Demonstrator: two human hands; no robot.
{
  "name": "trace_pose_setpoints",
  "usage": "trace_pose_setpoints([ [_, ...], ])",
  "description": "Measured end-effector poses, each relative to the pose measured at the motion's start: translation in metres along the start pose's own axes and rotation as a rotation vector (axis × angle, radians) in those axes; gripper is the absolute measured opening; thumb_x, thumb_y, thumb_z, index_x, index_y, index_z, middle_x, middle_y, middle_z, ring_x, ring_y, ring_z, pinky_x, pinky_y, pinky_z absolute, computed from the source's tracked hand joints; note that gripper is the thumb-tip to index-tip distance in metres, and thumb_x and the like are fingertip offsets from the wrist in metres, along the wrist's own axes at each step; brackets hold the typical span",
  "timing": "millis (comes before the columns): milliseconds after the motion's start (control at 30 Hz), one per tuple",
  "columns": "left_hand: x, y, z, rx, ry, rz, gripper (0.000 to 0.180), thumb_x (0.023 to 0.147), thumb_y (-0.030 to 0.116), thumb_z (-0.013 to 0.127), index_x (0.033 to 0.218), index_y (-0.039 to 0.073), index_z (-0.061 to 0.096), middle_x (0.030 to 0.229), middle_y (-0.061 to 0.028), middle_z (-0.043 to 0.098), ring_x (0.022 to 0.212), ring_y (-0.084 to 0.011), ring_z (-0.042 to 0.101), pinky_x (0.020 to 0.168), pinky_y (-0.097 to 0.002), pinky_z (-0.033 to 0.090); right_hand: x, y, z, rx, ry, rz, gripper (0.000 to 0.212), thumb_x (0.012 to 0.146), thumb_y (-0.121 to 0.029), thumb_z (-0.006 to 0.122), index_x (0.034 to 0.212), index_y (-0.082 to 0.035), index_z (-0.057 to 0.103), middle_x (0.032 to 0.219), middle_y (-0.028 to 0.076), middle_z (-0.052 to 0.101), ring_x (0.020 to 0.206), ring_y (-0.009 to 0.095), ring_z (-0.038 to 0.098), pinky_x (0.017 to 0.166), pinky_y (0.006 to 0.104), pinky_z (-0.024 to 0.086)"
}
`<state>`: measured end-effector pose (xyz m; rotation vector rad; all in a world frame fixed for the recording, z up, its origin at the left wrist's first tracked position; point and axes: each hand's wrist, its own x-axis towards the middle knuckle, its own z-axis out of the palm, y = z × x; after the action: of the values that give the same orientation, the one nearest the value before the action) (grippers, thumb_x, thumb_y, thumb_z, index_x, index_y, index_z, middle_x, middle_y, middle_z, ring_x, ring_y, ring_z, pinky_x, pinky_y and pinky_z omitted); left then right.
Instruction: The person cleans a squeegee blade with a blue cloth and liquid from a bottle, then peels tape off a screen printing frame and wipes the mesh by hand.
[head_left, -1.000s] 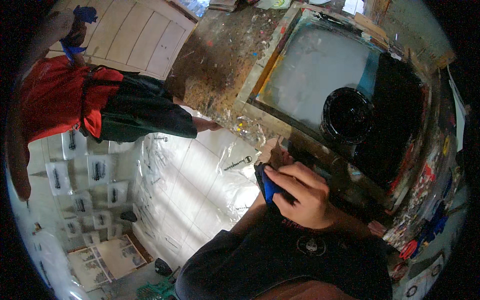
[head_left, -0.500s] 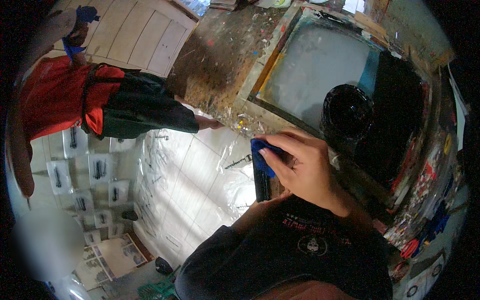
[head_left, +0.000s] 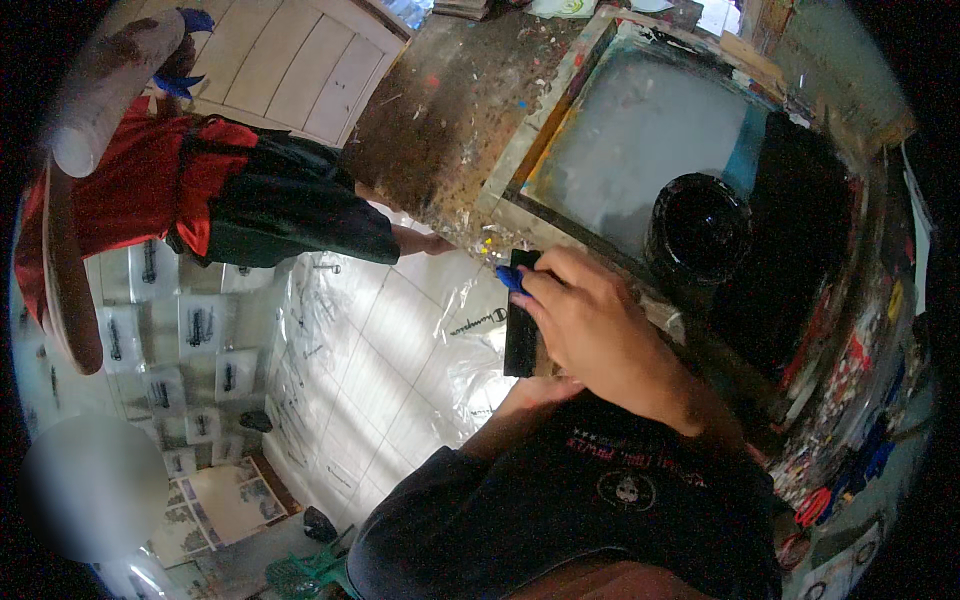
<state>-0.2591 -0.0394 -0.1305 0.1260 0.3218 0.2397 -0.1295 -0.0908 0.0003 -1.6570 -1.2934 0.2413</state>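
Observation:
A squeegee with a dark blade [head_left: 521, 340] is held up in front of my chest, beside the table's edge. My left hand [head_left: 545, 391] grips its lower end; most of those fingers are hidden behind it. At the upper end, my right hand [head_left: 600, 330] is closed around a bunched blue cloth [head_left: 511, 279], pressing it against the squeegee. Only a small part of the cloth shows past the fingers. Just beyond my right hand, a round black pot [head_left: 700, 228] with dark, wet-looking insides stands on the screen frame [head_left: 560, 232].
The frame's pale mesh [head_left: 650, 120] lies on a paint-stained table [head_left: 430, 120]. Another person in a red top [head_left: 120, 210] stands at the left, wearing blue on the fingers. Printed sheets under clear plastic [head_left: 370, 370] cover a surface below. Paint-smeared clutter [head_left: 850, 370] lines the right.
My right hand has moved slightly up along the squeegee with the cloth, uncovering more of the dark blade. The other person's raised arm has shifted at the left.

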Motion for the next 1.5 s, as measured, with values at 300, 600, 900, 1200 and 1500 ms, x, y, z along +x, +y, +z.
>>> trace_pose_setpoints([
  [300, -0.002, 0.006, 0.014, -0.064, 0.033, -0.013, 0.034, 0.095, 0.043, 0.050, 0.108, 0.011, 0.052, 0.084, 0.0001, 0.052, 0.064, -0.0144, 0.051, 0.054, -0.0271, 0.042, -0.005, -0.003, -0.002, 0.218, 0.013, 0.052, 0.009, 0.077, -0.009, 0.069, 0.079, -0.002, 0.064, 0.076, 0.014, 0.056, 0.070, 0.032, 0.059, 0.064, 0.0428, 0.048],
  [600, 0.051, -0.038, 0.066, -0.973, -0.009, 0.689, 0.032, 0.094, 0.043, 0.052, 0.105, 0.013, 0.054, 0.077, 0.0019, 0.052, 0.055, -0.0119, 0.049, 0.045, -0.0256, 0.038, -0.016, -0.005, -0.003, 0.333, -0.068, 0.023, 0.011, 0.077, -0.009, 0.071, 0.080, 0.000, 0.065, 0.076, 0.015, 0.059, 0.070, 0.033, 0.062, 0.063, 0.0415, 0.049],
  [900, 0.012, 0.005, 0.032, 0.258, 0.040, 0.229, 0.031, 0.095, 0.038, 0.051, 0.111, 0.012, 0.055, 0.087, -0.0051, 0.058, 0.080, -0.0155, 0.057, 0.067, -0.0261, 0.046, -0.012, 0.003, -0.004, 0.256, 0.007, 0.031, 0.012, 0.079, -0.008, 0.070, 0.078, 0.002, 0.063, 0.075, 0.016, 0.058, 0.069, 0.033, 0.060, 0.063, 0.0410, 0.047],
  [1200, 0.016, 0.037, 0.085, 0.809, 0.437, 0.198, 0.051, 0.099, 0.049, 0.035, 0.110, 0.004, 0.057, 0.092, -0.0079, 0.061, 0.079, -0.0141, 0.062, 0.066, -0.0272, 0.051, 0.006, 0.011, -0.038, 0.081, 0.125, -0.031, 0.020, 0.079, -0.005, 0.071, 0.098, -0.001, 0.067, 0.088, 0.013, 0.062, 0.077, 0.029, 0.063, 0.067, 0.0357, 0.051],
  [1500, 0.009, 0.056, 0.078, 1.170, 0.504, 0.592, 0.041, 0.102, 0.035, 0.042, 0.107, -0.003, 0.055, 0.093, -0.0084, 0.061, 0.083, -0.0130, 0.053, 0.076, -0.0276, 0.044, -0.028, 0.011, -0.022, 0.048, -0.112, -0.084, 0.031, 0.075, -0.003, 0.074, 0.105, -0.003, 0.068, 0.087, 0.012, 0.059, 0.077, 0.027, 0.061, 0.068, 0.0346, 0.051],
])
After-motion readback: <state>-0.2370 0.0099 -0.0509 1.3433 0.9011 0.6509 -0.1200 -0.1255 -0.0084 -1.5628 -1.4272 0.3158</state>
